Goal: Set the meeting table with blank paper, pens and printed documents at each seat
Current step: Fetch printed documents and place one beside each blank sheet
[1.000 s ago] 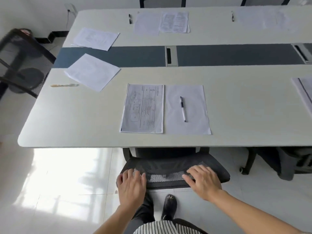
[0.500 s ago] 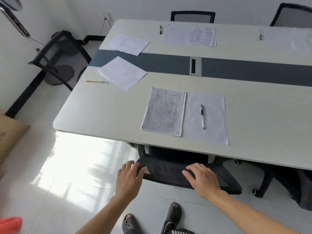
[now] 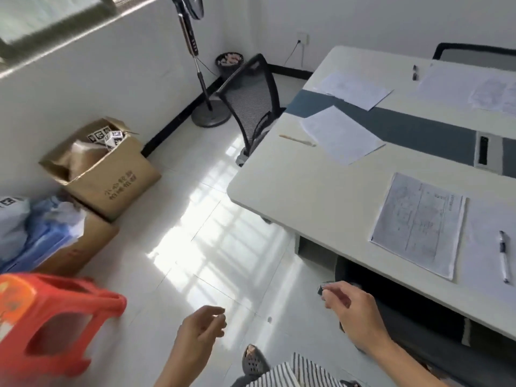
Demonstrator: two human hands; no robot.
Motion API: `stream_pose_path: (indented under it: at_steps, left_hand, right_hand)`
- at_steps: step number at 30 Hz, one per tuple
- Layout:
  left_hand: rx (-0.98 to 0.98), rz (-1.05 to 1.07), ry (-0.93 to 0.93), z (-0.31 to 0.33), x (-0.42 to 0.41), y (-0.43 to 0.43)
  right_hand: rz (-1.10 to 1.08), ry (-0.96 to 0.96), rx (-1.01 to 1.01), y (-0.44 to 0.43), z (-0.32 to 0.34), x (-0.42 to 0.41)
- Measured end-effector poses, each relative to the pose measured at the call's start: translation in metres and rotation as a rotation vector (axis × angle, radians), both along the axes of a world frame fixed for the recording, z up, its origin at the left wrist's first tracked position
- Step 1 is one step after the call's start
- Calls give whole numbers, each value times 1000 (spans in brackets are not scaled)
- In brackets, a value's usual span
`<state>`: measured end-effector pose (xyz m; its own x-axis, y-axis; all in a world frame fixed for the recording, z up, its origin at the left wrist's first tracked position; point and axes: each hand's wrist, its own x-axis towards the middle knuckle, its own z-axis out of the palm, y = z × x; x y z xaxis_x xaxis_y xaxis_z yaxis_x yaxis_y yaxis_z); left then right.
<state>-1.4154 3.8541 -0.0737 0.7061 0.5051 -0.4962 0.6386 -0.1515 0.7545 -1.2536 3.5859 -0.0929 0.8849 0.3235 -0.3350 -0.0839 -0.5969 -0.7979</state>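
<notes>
Head view, person standing at the corner of the meeting table. Left hand [image 3: 201,331] hangs low over the glossy white floor tiles [image 3: 212,236], forearm rising from the lower edge, palm turned inward; its fingers [image 3: 216,312] are loosely curled and hold nothing. Right hand [image 3: 354,308] reaches forward just below the table's near edge, wrist straight, fingers [image 3: 335,291] curled inward. A small dark part lies at their tips; whether they pinch it cannot be told.

On the smooth off-white tabletop [image 3: 307,191], with rounded corner and a matt blue-grey central strip [image 3: 405,127], the near seat carries a printed document [image 3: 418,224], a flat rectangular sheet with ruled lines and a diagram. Just to its right lies a blank sheet [image 3: 483,227], and on that a slim white pen [image 3: 504,256] with a dark upper part. At the table's end two more sheets [image 3: 342,134] lie askew, one overlapping the strip, beside a thin tan stick [image 3: 297,140]. A second pen [image 3: 415,71] and papers [image 3: 460,82] mark the far seat.

Surroundings: black mesh-backed chair [image 3: 251,99], open corrugated cardboard box [image 3: 111,174], and a red moulded plastic stool [image 3: 55,317], blurred.
</notes>
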Motion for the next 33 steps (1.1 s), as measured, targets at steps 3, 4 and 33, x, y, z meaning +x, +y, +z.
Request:
stream_pose_path:
  at_steps: [3, 4, 33]
  left_hand:
    - [-29, 115, -3, 8, -14, 56]
    - [-39, 139, 1, 10, -16, 73]
    - [-47, 119, -46, 29, 278, 557]
  right_hand:
    - [-7, 43, 58, 59, 9, -2]
    - [-4, 59, 76, 77, 13, -3]
    - [28, 69, 208, 605, 33, 329]
